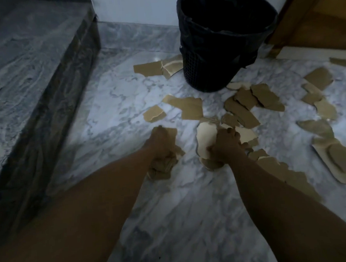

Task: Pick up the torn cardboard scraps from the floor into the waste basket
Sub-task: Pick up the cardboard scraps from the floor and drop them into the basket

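Cardboard scraps (191, 107) lie scattered across the marble floor (125, 93) in front of you, most of them brown and a few turned pale side up. They spread from the foot of the waste basket (223, 36) outward to your right, with a small cluster touching the basket's left side and a long torn strip (288, 176) running beside your right forearm.

Your left hand (161, 141) is low over the floor with its fingers curled tight round a crumpled wad (160, 169) of brown scraps, which sticks out below the fist. A flat brown piece (171, 132) shows just behind its knuckles; whether the hand also holds it, you cannot tell.

Your right hand (226, 145) is just beside the left, the two apart and not touching. Its fingers and thumb are closed on a pale piece (206, 137), with another brown bit showing under the palm.

The waste basket is black with a mesh wall and a dark liner folded over its rim. It stands upright on the floor, well beyond both hands, against a white wall (130, 6).

A raised marble step (31, 48) runs along your left. A wooden door (313, 21) stands at the far right, behind the basket.
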Tool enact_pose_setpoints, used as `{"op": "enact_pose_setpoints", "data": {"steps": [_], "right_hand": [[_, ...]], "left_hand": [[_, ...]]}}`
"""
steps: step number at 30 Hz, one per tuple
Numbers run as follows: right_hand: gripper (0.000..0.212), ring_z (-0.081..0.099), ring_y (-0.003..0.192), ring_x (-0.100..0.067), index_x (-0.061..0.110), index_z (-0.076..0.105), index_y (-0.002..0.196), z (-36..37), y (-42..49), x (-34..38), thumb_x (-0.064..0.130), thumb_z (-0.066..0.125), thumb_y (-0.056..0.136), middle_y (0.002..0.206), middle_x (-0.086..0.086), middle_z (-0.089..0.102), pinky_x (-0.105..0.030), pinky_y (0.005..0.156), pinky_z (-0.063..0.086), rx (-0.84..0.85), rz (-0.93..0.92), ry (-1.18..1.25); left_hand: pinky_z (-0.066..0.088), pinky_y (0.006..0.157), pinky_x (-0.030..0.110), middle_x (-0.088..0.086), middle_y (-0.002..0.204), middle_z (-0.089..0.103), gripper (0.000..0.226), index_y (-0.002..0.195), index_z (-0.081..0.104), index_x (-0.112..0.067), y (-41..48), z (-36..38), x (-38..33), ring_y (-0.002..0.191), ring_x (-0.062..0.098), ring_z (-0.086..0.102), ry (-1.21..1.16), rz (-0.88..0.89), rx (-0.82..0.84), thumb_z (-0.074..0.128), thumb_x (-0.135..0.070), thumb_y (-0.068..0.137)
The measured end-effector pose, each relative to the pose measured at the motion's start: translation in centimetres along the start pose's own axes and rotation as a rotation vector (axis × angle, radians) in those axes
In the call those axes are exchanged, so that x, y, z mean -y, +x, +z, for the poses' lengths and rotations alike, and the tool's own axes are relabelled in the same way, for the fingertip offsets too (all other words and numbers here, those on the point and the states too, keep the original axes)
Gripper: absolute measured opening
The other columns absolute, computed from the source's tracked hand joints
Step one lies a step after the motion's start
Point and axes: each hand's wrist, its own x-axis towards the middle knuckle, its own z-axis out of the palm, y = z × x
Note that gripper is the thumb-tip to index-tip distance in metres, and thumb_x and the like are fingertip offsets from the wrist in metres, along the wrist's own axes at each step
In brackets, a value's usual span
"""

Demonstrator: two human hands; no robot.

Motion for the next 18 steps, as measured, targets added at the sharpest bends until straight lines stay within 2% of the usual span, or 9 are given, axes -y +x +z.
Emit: {"op": "enact_pose_setpoints", "data": {"steps": [1, 3, 5, 7, 9, 12, 14, 16, 18], "right_hand": [[0.089, 0.019, 0.143, -0.038, 0.016, 0.029, 0.148, 0.0, 0.7, -0.1, 0.055, 0.065, 0.077, 0.154, -0.012, 0.024, -0.061, 0.113, 0.022, 0.042, -0.003, -0.024], [0.099, 0.022, 0.142, -0.040, 0.015, 0.033, 0.147, 0.7, 2.6, -0.6, 0.062, 0.061, 0.064, 0.152, -0.015, 0.030, -0.061, 0.112, 0.024, 0.085, -0.015, -0.055], [0.103, 0.020, 0.142, -0.043, 0.012, 0.036, 0.145, 0.7, 3.3, -0.3, 0.065, 0.061, 0.061, 0.150, -0.019, 0.031, -0.061, 0.111, 0.027, 0.106, -0.025, -0.094], [0.098, 0.021, 0.142, -0.045, 0.010, 0.036, 0.144, -0.1, 2.9, 0.2, 0.064, 0.068, 0.068, 0.151, -0.022, 0.027, -0.058, 0.112, 0.029, 0.107, -0.049, -0.138], [0.091, 0.022, 0.142, -0.046, 0.008, 0.035, 0.144, -0.4, 2.6, 0.6, 0.058, 0.072, 0.077, 0.152, -0.025, 0.022, -0.054, 0.113, 0.029, 0.114, -0.081, -0.169], [0.090, 0.018, 0.144, -0.046, 0.011, 0.036, 0.144, -0.4, 1.9, 1.1, 0.057, 0.075, 0.077, 0.153, -0.021, 0.021, -0.057, 0.114, 0.023, 0.115, -0.069, -0.151], [0.089, 0.023, 0.142, -0.043, 0.014, 0.038, 0.142, 0.2, 1.2, 1.7, 0.058, 0.076, 0.074, 0.149, -0.016, 0.029, -0.059, 0.114, 0.023, 0.131, -0.078, -0.139], [0.086, 0.036, 0.133, -0.039, 0.016, 0.042, 0.135, 1.0, 0.5, 2.4, 0.060, 0.076, 0.070, 0.139, -0.012, 0.040, -0.059, 0.110, 0.029, 0.106, -0.150, -0.159], [0.082, 0.042, 0.127, -0.038, 0.014, 0.040, 0.134, 1.3, -0.7, 3.1, 0.054, 0.078, 0.073, 0.134, -0.012, 0.041, -0.057, 0.108, 0.034, 0.075, -0.186, -0.124]], "left_hand": [[0.037, 0.106, 0.035, 0.018, 0.116, 0.055, 0.049, 0.107, 0.054, -0.003, 0.6, 0.1, 0.2, 0.114, 0.030, 0.052, 0.010, -0.005, 0.025, 0.076, -0.038, 0.082], [0.022, 0.118, 0.048, 0.022, 0.142, 0.042, 0.081, 0.132, 0.044, -0.002, 1.2, -0.6, -0.2, 0.133, 0.040, 0.036, 0.152, 0.067, 0.097, 0.071, -0.057, 0.079], [0.036, 0.108, 0.045, 0.010, 0.131, 0.052, 0.071, 0.119, 0.049, -0.015, 2.0, -0.6, -0.3, 0.117, 0.032, 0.047, 0.203, 0.082, 0.107, 0.073, -0.063, 0.073], [0.047, 0.094, 0.040, 0.006, 0.119, 0.055, 0.054, 0.110, 0.053, -0.019, 2.0, -0.8, -0.4, 0.107, 0.029, 0.054, 0.177, 0.051, 0.095, 0.081, -0.046, 0.072], [0.051, 0.084, 0.037, 0.009, 0.121, 0.054, 0.057, 0.113, 0.055, -0.021, 1.7, -0.9, -0.6, 0.105, 0.029, 0.058, 0.115, 0.025, 0.036, 0.087, -0.034, 0.068], [0.050, 0.087, 0.043, 0.017, 0.131, 0.044, 0.087, 0.130, 0.042, -0.009, 1.1, -0.1, 0.0, 0.112, 0.037, 0.053, -0.090, -0.091, -0.095, 0.091, -0.022, 0.060], [0.046, 0.090, 0.051, 0.019, 0.140, 0.026, 0.100, 0.134, 0.034, -0.009, 0.3, 0.4, 0.3, 0.122, 0.044, 0.039, -0.073, -0.127, -0.153, 0.093, -0.032, 0.056], [0.046, 0.089, 0.053, 0.014, 0.146, 0.017, 0.099, 0.136, 0.031, -0.011, -0.1, 0.9, 0.7, 0.128, 0.042, 0.028, 0.001, -0.145, -0.238, 0.090, -0.037, 0.061], [0.048, 0.085, 0.052, 0.012, 0.140, 0.032, 0.078, 0.130, 0.034, -0.012, -0.7, 1.7, 0.8, 0.125, 0.038, 0.034, 0.027, -0.123, -0.351, 0.081, -0.036, 0.072]]}}
